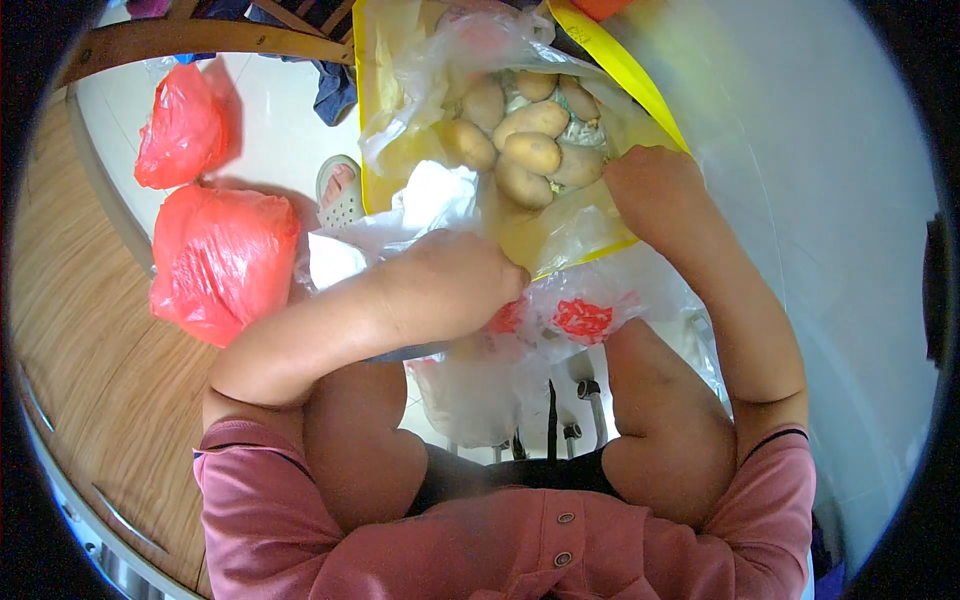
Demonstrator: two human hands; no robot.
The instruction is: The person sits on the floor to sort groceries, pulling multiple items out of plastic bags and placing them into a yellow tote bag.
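Several potatoes (532,154) lie inside a clear plastic bag (420,82), which lines a larger yellow-edged bag (363,112) in front of me. My right hand (652,187) grips the right side of the bag opening, its fingers curled and partly hidden. At the near edge, my left hand (457,285) is closed on plastic; its fingertips are mostly out of sight, so which layer it holds is unclear. White crumpled material (439,196) rests beside the left hand. Clear plastic with red print (583,321) hangs below the bag, above my lap.
Two red plastic bags stand at the left, one smaller (182,127) and one fuller (225,259). A wood-grain surface (112,360) curves along the left. A foot in a perforated clog (339,195) is on the tiled floor. A wooden frame (217,39) crosses the upper left.
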